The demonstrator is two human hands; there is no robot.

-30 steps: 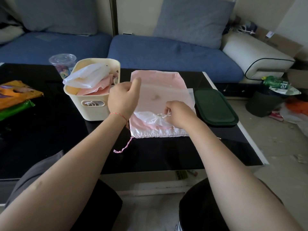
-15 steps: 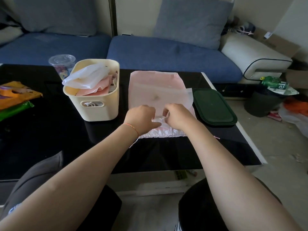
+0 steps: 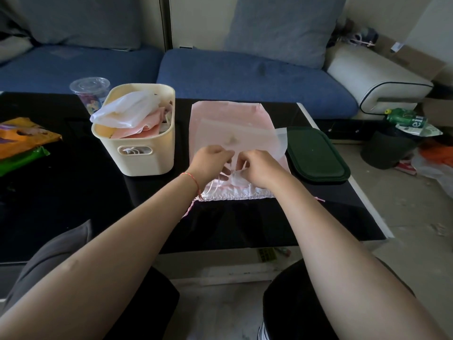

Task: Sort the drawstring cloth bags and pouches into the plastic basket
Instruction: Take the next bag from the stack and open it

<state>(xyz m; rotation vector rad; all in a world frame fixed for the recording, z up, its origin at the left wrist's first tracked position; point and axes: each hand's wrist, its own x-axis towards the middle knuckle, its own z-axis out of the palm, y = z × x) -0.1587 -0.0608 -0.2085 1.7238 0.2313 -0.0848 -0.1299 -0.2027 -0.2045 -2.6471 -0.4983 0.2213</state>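
Both hands on the pile near the worktop's right edge. My left hand (image 3: 211, 161) & right hand (image 3: 255, 168) have fingers curled, pinching the small white pouch (image 3: 235, 179) that lies on top of the big pink drawstring bag (image 3: 228, 119), close to its gathered front hem. Two hands bc the cloth is thin & slippery, I'd guess. Plastic basket (image 3: 139, 146) sits just left of the pink bag, already stuffed w/ bags, so it's a short carry. Dark green lid (image 3: 316, 155) touches the pile's right side.
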